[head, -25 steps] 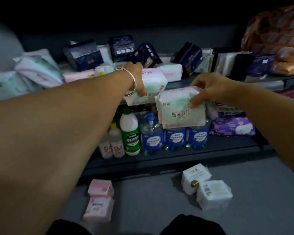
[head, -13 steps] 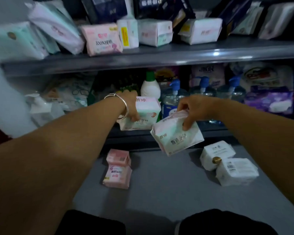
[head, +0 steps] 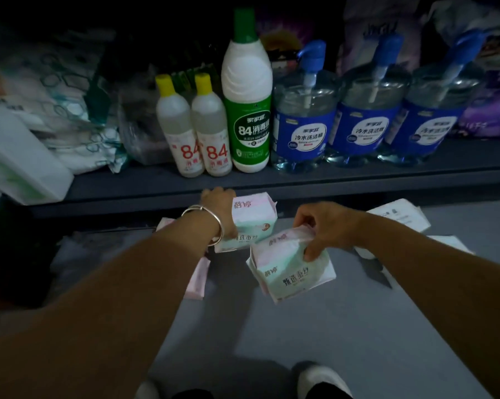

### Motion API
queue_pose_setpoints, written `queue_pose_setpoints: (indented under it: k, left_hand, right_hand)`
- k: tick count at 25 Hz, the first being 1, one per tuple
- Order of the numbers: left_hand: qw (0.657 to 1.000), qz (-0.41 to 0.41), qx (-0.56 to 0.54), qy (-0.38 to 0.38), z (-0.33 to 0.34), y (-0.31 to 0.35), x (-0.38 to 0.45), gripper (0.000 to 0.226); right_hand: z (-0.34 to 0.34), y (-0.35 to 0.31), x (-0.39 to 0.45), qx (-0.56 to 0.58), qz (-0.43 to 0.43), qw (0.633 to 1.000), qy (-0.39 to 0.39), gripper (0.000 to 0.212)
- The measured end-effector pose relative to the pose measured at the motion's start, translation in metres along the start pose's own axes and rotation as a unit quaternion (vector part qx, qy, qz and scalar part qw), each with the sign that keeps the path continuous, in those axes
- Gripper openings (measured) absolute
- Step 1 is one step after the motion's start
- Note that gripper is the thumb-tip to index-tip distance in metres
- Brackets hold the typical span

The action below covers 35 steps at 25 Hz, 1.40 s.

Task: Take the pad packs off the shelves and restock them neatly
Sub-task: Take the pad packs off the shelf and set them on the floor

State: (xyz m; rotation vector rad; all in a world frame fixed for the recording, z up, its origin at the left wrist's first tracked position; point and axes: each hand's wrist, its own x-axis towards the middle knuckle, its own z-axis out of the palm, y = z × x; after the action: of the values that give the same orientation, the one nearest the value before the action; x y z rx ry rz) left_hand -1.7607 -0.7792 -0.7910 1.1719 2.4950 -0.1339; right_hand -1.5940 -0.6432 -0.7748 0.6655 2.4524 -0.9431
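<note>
My left hand [head: 218,208], with a silver bangle on the wrist, grips a white-and-pink pad pack [head: 253,217] low in front of the bottom shelf edge. My right hand [head: 326,226] grips a second pad pack [head: 292,272] of the same kind from above, tilted, just over the grey floor. The two packs sit close together, the right one nearer to me. Pink pad packs [head: 198,280] lie on the floor, mostly hidden under my left forearm. White pad packs [head: 398,214] lie on the floor beyond my right wrist.
The bottom shelf [head: 271,180] carries two small yellow-capped "84" bottles [head: 196,131], a tall green-capped bottle [head: 247,105] and three blue pump bottles [head: 366,110]. White bags [head: 27,145] fill its left end. My shoes [head: 320,378] show at the bottom on the grey floor [head: 329,326].
Both hands have come down from the upper shelf with their packs to just above the floor. The view has dropped, so the upper shelf is out of sight.
</note>
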Motion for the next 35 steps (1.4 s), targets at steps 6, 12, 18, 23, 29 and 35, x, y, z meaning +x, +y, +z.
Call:
queue_pose_setpoints:
  k: [6,12,18,23,29,35]
  left_hand:
    - [0.997,-0.003,-0.076,-0.017,0.048,-0.007,0.029,0.060]
    - [0.988,-0.006,-0.147,0.037,0.076,-0.013,0.046,0.054]
    - [0.984,-0.024,-0.162,0.070,0.086,-0.030,0.046,0.058]
    - [0.980,-0.014,-0.187,0.071,0.083,-0.038,0.037,0.053]
    - [0.981,0.007,-0.187,0.056,0.072,-0.042,0.026,0.047]
    - [0.980,0.052,-0.184,0.053,-0.003,-0.043,0.002,0.047]
  right_hand:
    - [0.027,0.014,0.036,0.012,0.004,1.000,-0.018,0.046]
    - [0.051,0.017,0.060,0.034,0.008,0.999,-0.006,0.044]
    - [0.074,0.002,0.074,0.055,-0.021,0.998,0.033,0.040]
    - [0.110,-0.013,0.088,-0.039,-0.045,0.996,0.071,0.057]
    - [0.112,-0.019,0.087,-0.114,-0.052,0.991,0.049,0.071]
    - [0.023,-0.064,0.062,-0.071,-0.092,0.982,0.152,0.039]
